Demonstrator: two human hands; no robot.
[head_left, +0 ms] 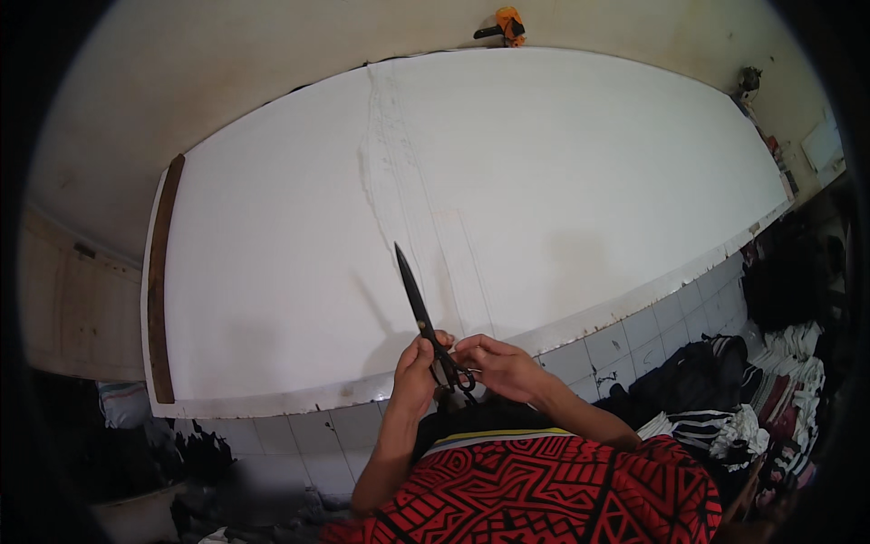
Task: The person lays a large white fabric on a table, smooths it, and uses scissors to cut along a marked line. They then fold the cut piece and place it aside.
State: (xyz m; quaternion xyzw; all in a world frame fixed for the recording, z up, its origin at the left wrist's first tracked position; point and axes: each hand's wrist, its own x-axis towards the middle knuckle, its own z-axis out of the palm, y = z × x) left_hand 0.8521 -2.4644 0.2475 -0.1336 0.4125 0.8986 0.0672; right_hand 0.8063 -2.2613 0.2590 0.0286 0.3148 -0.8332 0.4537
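Both hands meet at the bench's near edge: left hand grips the scissors at the pivot, right hand curls fingers round the loops. Elbows are bent, forearms rising from six o'clock. Blades, closed, point to eleven o'clock over the white bench. Farther off, a cloth strip runs toward twelve.

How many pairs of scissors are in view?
1: black scissors, blades shut, held by both the left hand and right hand at the white table's near edge.
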